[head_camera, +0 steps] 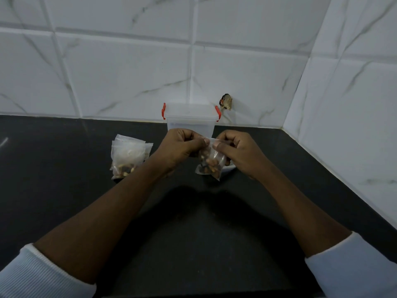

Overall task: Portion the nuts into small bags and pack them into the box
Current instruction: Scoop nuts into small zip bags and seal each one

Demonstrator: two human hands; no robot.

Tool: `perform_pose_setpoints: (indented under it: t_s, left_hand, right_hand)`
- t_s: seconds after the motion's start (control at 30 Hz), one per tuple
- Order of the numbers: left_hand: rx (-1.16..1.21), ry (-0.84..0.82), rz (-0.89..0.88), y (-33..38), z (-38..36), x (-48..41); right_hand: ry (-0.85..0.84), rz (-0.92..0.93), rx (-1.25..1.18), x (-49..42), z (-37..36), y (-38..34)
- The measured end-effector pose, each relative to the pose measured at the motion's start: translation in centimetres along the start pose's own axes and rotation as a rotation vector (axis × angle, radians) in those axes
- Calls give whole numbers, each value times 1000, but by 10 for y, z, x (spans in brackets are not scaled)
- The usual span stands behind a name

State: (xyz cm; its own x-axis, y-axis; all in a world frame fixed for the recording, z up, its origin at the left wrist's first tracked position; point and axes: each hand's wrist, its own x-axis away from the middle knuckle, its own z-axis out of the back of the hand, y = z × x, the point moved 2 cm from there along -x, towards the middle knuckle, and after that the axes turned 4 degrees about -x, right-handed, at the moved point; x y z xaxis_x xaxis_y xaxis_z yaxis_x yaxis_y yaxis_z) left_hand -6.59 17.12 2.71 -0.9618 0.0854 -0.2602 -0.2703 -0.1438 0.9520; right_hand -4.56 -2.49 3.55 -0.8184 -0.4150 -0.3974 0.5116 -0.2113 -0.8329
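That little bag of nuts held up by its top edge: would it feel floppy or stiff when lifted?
Probably floppy: the thin clear bag sags below where the left hand and right hand pinch its top. Likely bottom-heavy: the nuts bunch low. Set down, it would probably slump, not roll.

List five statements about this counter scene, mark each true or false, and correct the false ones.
1. The left hand and the right hand both pinch the top of one small bag holding nuts. True.
2. The clear box stands open with no lid. False: its lid sits on it.
3. A pile of filled bags lies on the counter to the left of the hands. True.
4. The box's latches are blue. False: they are red.
5. The box stands by the tiled wall, beyond the hands. True.
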Motion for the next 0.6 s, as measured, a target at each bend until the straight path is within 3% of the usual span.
perform_pose_setpoints:
  t_s: [0.2,0.37,0.6]
  left_hand:
    - [-165,-138,6,5,15,-3]
    - [-223,-138,-36,12,24,-3]
    - [-344,-217,-32,19,18,2]
  right_hand:
    - [24,-34,38,0,7,8]
    - [65,-28,-44,0,7,5]
    - [-14,30,-39,2,0,1]
